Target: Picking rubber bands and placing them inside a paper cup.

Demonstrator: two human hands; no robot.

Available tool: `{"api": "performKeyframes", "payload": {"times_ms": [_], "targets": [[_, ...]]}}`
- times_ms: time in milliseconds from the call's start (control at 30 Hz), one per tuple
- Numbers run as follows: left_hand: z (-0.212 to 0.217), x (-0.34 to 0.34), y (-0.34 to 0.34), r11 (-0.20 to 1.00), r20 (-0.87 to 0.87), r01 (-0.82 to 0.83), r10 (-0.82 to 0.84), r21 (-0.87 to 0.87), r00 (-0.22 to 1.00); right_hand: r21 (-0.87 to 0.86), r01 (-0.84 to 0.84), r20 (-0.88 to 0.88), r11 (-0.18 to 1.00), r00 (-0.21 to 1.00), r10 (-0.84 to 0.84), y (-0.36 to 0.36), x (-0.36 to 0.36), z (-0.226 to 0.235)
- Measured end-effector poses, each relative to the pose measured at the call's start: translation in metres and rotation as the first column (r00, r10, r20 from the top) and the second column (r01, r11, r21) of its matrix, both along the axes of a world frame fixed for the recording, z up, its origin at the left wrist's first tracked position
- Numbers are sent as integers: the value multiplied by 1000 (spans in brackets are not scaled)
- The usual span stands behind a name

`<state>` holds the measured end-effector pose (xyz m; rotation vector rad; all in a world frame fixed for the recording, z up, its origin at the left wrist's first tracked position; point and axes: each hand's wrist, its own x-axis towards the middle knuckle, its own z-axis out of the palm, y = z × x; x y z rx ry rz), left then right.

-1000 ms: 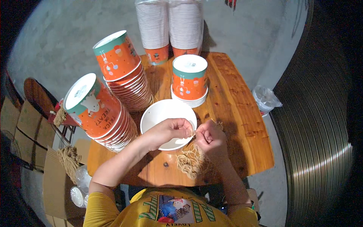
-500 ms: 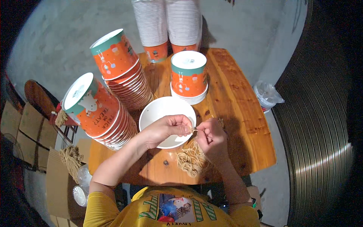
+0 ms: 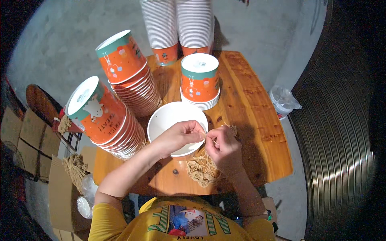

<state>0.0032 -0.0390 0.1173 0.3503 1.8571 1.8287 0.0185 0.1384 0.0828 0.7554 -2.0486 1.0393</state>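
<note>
Both hands (image 3: 203,138) pinch twine (image 3: 203,166) at white bucket (image 3: 169,118) rim.

The person wears a yellow T-shirt (image 3: 177,225) with short sleeves. On the front is a colourful picture (image 3: 185,220) in blue and red, with green letters beside it and small dark letters below. Both arms are bare below the sleeves. The left hand (image 3: 177,136) and right hand (image 3: 225,146) wear no gloves.

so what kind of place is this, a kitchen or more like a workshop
More likely a small makeshift workshop than a kitchen: a wooden table on a bare concrete floor, tall stacks of orange paper buckets and cardboard boxes nearby. Both hands work twine at a white bucket.
</note>
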Motion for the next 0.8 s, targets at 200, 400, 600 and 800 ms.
{"api": "performKeyframes", "payload": {"times_ms": [200,400,600,800], "targets": [[-7,-3,1,999,41,-12,10,46,999,-221,-53,467,974,871,153,5,3,0],[-8,-6,3,998,26,-1,-1,61,1000,-465,-99,512,880,781,358,7,-3,-7],[-5,-5,5,999,7,-27,27,29,1000,-296,-138,371,945,895,247,7,2,4],[7,-1,9,998,38,-30,31,-48,999,55,-15,-15,998,1000,16,14,-4,2]]}}
